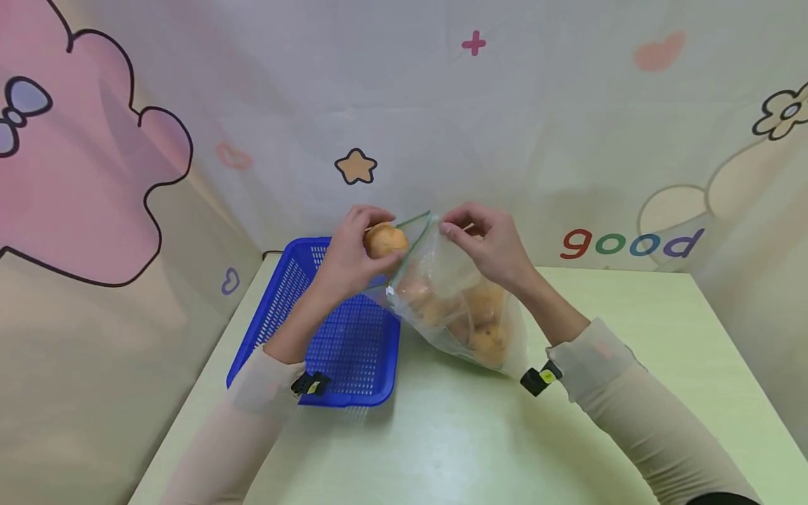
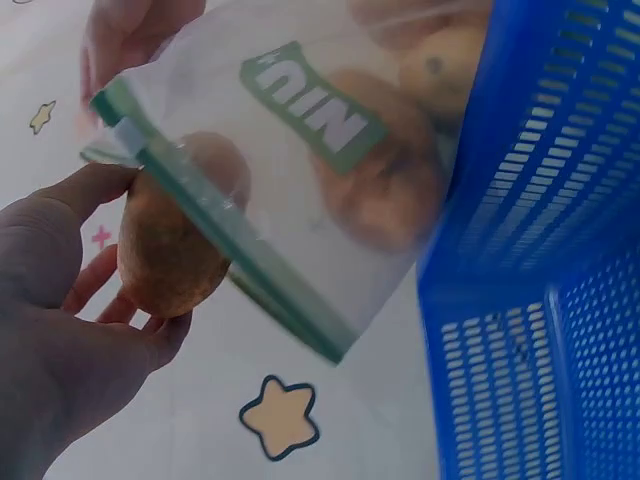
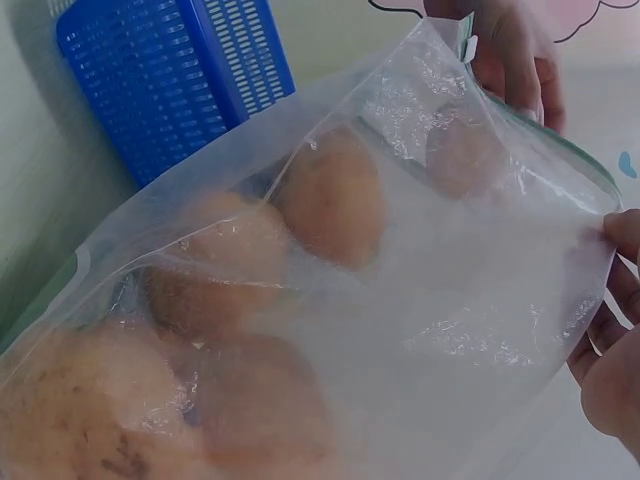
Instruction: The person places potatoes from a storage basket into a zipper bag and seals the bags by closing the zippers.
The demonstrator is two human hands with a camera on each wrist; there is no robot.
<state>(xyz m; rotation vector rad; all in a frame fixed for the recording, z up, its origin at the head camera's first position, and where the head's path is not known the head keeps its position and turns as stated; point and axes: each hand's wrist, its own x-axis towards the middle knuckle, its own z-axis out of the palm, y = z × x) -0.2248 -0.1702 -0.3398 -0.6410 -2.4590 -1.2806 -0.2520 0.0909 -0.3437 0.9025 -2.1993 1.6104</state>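
Observation:
My left hand (image 1: 346, 261) holds a roundish potato (image 1: 386, 241) at the mouth of a clear zip bag (image 1: 449, 270). In the left wrist view the potato (image 2: 165, 255) lies partly behind the bag's green zip strip (image 2: 230, 240), with fingers and thumb around it. My right hand (image 1: 494, 244) pinches the upper edge of the bag, keeping its mouth apart. Several potatoes (image 3: 230, 260) lie inside the bag, seen through its cloudy film. A white slider (image 1: 390, 290) sits at the near end of the zip.
A blue plastic basket (image 1: 393, 372) with slotted walls stands at the left, beneath my left forearm and beside the bag. Both rest on a pale green table (image 1: 461, 435). A printed cloth backdrop (image 1: 404, 105) rises behind the table.

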